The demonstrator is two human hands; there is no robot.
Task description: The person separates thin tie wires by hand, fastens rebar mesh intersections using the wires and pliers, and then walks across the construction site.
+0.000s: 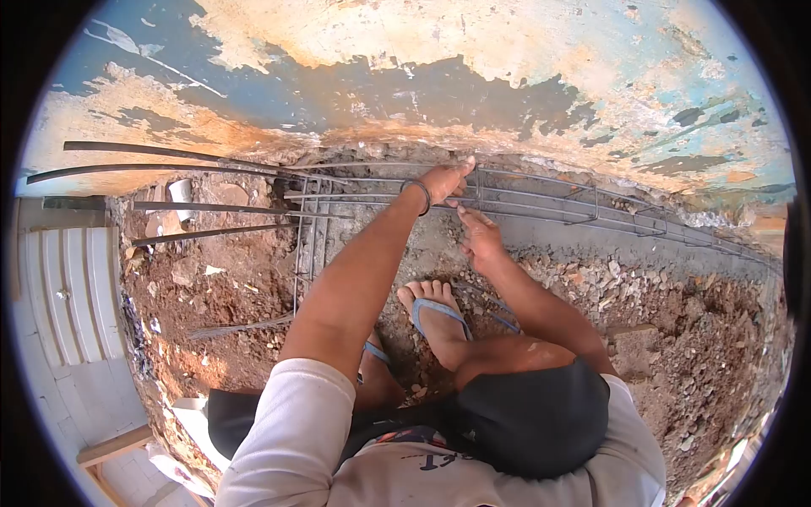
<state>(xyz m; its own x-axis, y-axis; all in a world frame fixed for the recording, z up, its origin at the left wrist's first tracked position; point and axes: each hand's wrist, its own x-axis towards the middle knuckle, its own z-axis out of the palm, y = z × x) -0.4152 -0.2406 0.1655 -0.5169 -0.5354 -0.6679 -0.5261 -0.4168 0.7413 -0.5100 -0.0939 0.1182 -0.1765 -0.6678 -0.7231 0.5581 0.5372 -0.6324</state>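
Evidently, fingertip work was on at a rebar cage by the peeling wall

The cage lay along the foot of the wall, its long axis running left to right, roughly parallel to it. The left hand, fingers curled, was at a steel stirrup, close to the wall; the right hand, partly folded, was farther out from the wall, its fingertips near the outer bars. Whether either grasped anything could not be told. The step looked like close handling around that stirrup; the next move, I judged, called for steady, precise fingers there.
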